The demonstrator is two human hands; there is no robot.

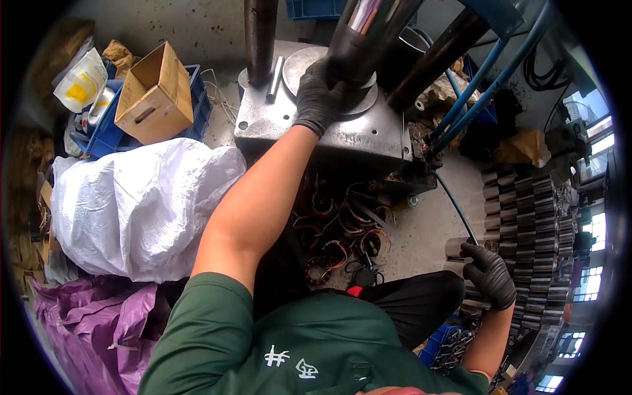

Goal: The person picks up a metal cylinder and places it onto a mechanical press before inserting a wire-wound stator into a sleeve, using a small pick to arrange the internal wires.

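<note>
My left hand point(318, 97), in a black glove, reaches up onto the grey steel press table point(355, 135) and grips the lower end of a dark cylinder point(359, 49) standing on a round plate point(299, 66). My right hand point(490, 275), also gloved, rests low at the right on a grey metal cylindrical core point(455, 247) at the edge of a stack of similar cores point(526, 224). Its fingers curl over that core.
Left of the press lie a big white sack point(131, 204), a purple sack point(92, 316), an open cardboard box point(153, 95) and a blue crate point(105, 135). Coils with coloured wires point(339, 234) lie below the press. Blue hoses point(474, 92) run at the upper right. A steel pin point(274, 80) lies on the table.
</note>
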